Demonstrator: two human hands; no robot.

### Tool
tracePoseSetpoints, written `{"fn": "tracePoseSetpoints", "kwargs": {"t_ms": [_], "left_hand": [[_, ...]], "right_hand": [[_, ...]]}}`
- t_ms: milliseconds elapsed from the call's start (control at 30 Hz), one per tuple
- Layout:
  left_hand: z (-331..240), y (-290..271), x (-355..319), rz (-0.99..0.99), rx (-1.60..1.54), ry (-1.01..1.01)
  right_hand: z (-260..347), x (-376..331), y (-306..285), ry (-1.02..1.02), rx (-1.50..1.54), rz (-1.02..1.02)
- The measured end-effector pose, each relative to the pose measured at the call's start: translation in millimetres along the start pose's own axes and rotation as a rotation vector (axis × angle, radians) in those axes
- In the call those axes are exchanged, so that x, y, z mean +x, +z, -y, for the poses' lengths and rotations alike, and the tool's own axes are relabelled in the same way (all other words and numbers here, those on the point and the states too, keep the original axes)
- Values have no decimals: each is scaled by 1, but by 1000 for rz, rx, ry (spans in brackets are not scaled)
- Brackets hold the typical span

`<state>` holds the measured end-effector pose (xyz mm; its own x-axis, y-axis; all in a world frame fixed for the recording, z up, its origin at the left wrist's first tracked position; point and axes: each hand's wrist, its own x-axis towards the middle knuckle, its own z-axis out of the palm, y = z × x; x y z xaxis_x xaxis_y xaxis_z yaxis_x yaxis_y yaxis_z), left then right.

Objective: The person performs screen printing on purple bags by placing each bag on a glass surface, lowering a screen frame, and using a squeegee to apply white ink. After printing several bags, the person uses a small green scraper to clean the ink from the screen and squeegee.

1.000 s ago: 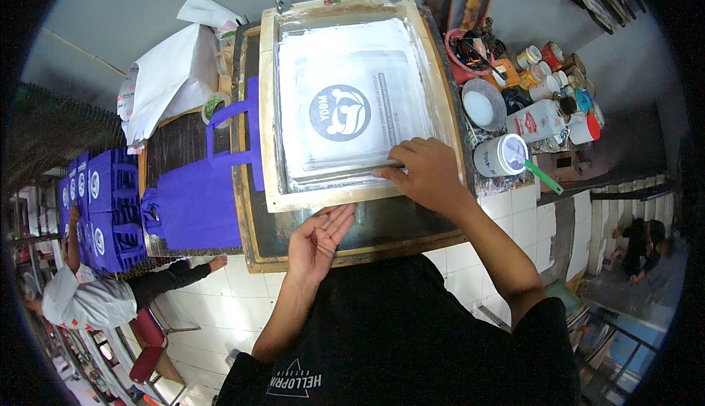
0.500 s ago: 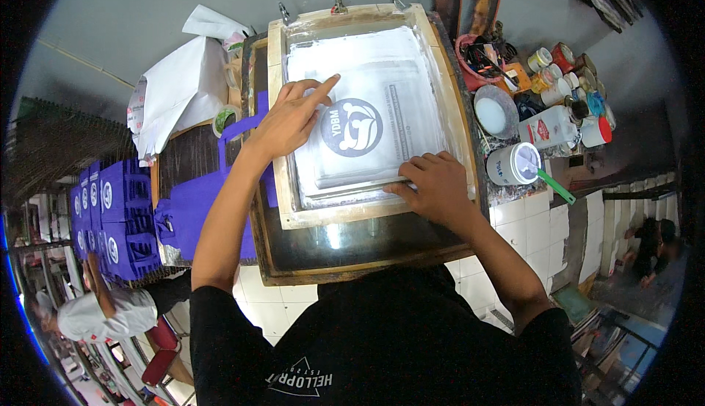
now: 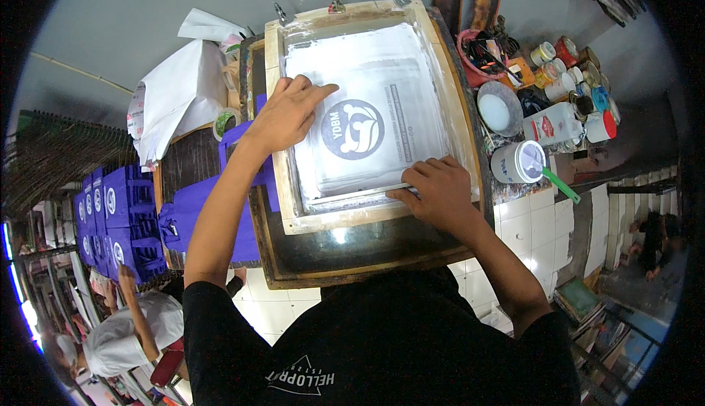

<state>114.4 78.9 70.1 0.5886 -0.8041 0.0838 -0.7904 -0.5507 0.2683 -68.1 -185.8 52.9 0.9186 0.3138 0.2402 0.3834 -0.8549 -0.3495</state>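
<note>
A wooden-framed printing screen (image 3: 277, 123) lies on a dark board, white ink over its mesh and a round emblem (image 3: 353, 129) showing in it. My left hand (image 3: 288, 112) rests over the screen's left rail, holding nothing; one finger stretches right over the mesh and the others are bent apart. At the lower right of the mesh my right hand (image 3: 437, 191) is closed on the end of a long thin strip, seemingly a squeegee (image 3: 360, 194). The strip lies across the lower mesh, and fingers hide its right end. Purple fabric (image 3: 273, 186) shows beneath the screen's left side.
Metal clamps (image 3: 335, 0) stand along the screen's far edge. On the right are a white ink tub (image 3: 512, 164) with a green-handled tool (image 3: 562, 186), a bowl (image 3: 499, 109) and several jars. Purple bags (image 3: 205, 215) lie left; another person (image 3: 136, 332) is at lower left.
My left hand has shifted slightly left and its fingers are more bent. My right hand and the strip have moved slightly toward me. The person at lower left has moved right.
</note>
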Motion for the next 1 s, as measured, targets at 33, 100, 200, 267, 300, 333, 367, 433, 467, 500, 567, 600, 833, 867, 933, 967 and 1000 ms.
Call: {"fn": "tracePoseSetpoints", "kwargs": {"t_ms": [33,100,200,267,300,333,367,433,467,500,567,600,833,867,933,967,1000], "left_hand": [[3,-1,0,-9,22,32],[9,2,0,-35,71,84],[13,9,-4,-130,76,58],[11,-3,-14,-247,-25,-74],[2,-11,-18,-383,-60,-107],[-5,-18,-27,-445,-135,-175],[-11,-24,-40,-507,-210,-245],[-26,-30,-70,-615,-342,-386],[-34,-32,-86,-659,-399,-456],[-44,-35,-100,-664,-386,-523],[-58,-33,-132,-710,-366,-650],[-61,-28,-148,-750,-365,-705],[-58,4,-209,-875,-419,-985],[-54,6,-210,-905,-486,-1045],[-50,-2,-202,-922,-489,-1074],[-46,-8,-192,-912,-426,-1041],[-42,-14,-180,-907,-364,-1012]], "right_hand": [[1,0,-1,1,8,-4],[2,1,-2,-1,15,-8],[3,1,-2,-17,21,-20],[4,0,0,-36,36,-42],[4,-2,1,-34,26,-49],[5,-4,2,-35,16,-55],[6,-4,3,-40,8,-60],[3,1,6,-45,-25,-47],[0,6,7,-49,-42,-40],[-4,13,8,-64,-44,-53],[-18,36,10,-107,-42,-83],[-25,50,10,-90,-59,-66],[-89,184,13,61,-130,56],[-92,202,5,113,-123,121],[-99,224,0,154,-104,145],[-106,228,-1,143,-96,104],[-114,234,0,126,-90,63]]}}
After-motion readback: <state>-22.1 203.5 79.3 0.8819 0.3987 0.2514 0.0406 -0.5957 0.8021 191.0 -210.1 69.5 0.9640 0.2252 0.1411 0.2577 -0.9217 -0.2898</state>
